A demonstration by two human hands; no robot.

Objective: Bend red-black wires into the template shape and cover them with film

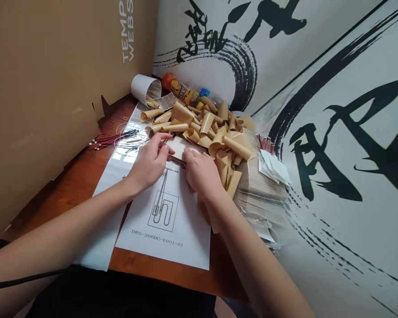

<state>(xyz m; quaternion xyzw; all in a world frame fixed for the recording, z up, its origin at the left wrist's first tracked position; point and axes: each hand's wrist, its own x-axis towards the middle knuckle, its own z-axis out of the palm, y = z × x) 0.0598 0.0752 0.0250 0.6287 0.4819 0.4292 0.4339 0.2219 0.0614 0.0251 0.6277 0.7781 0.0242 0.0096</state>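
Just above the printed diagram sheet (162,221), the left hand (148,162) and right hand (201,173) grip a small pale film piece (181,148). Curled tan film strips (212,130) heap beyond the sheet, red-and-black wires (114,140) lie left of it, and a wrapped stack of tan sheets (260,194) sits right of it.

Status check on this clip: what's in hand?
Left hand and right hand both on a pale sheet. Curled tan strips heaped just beyond. Printed drawing sheet under the wrists.

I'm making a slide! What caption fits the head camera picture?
Left hand and right hand hold a pale sheet above a printed diagram page, beside curled tan strips.
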